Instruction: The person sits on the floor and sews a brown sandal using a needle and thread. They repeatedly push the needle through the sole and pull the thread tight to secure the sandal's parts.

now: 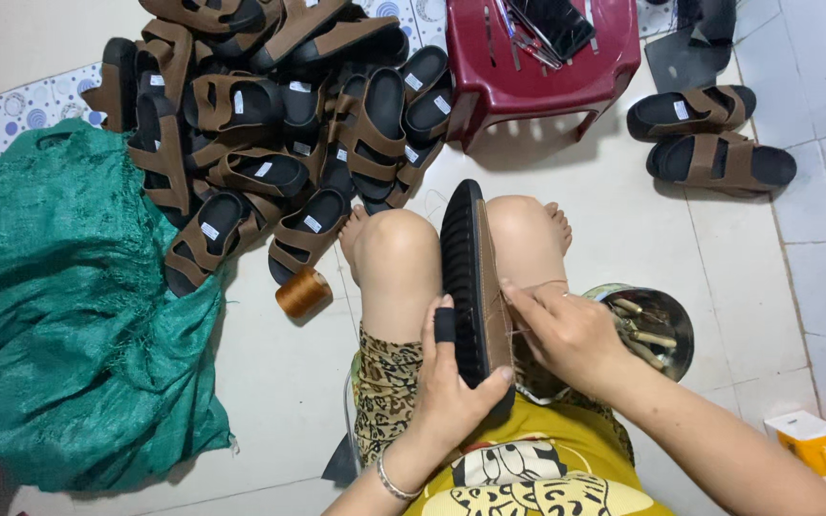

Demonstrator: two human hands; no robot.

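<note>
Metal bowl [666, 330]: on the floor [279, 382] by the person's right side, holding small pale tool-like pieces.
Red stool [537, 57]: on top, a dark phone and thin tools.
Green sack [59, 306]: crumpled at the floor's left edge.
Sandal [475, 277]: black ribbed sole, brown side strap, standing on edge between the knees.
Left hand [451, 382]: gripping the sandal's near end.
Right hand [571, 330]: fingers pinched at the strap.
Sandal pile [270, 124]: far left.
Thread spool [303, 292]: beside the left knee.
</note>
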